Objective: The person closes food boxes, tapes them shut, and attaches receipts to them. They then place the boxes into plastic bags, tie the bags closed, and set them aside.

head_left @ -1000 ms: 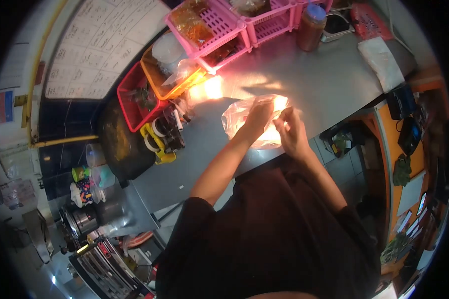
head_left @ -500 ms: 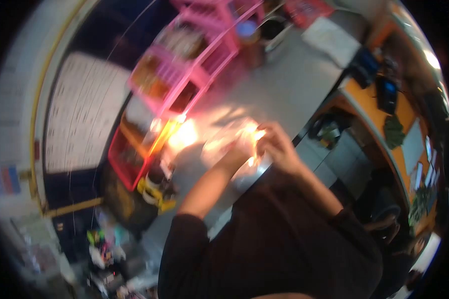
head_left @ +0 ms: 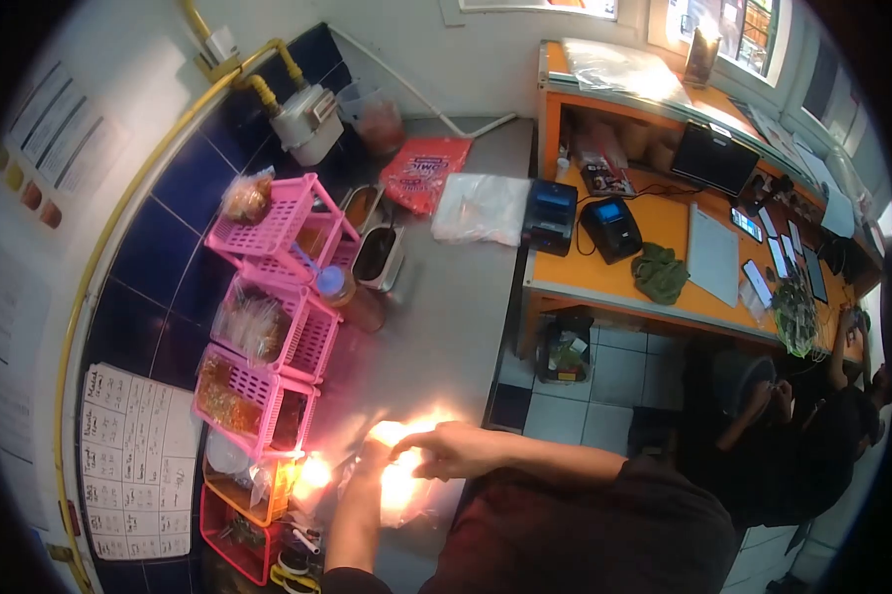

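Observation:
My left hand [head_left: 376, 453] is at the lower middle, over the steel counter [head_left: 436, 342], beside a glaring patch of light. My right hand [head_left: 446, 450] reaches in from the right and is bent over close to it, with its fingers curled. Between and below my hands lies a clear plastic bag [head_left: 401, 500], largely washed out by the glare. The fingers of my left hand are lost in the brightness. What my right fingers pinch cannot be made out.
Pink baskets [head_left: 307, 342] with bagged food line the wall, with orange and red baskets [head_left: 233, 535] nearer me. A blue-lidded bottle [head_left: 352, 297], metal trays [head_left: 377, 252] and white plastic bags [head_left: 481, 208] stand beyond. Other people [head_left: 822, 445] sit at right by an orange desk [head_left: 604, 267].
The view has swung up and toward the desk, so the hands appear lower in the frame. The hands remain close together at the plastic bag.

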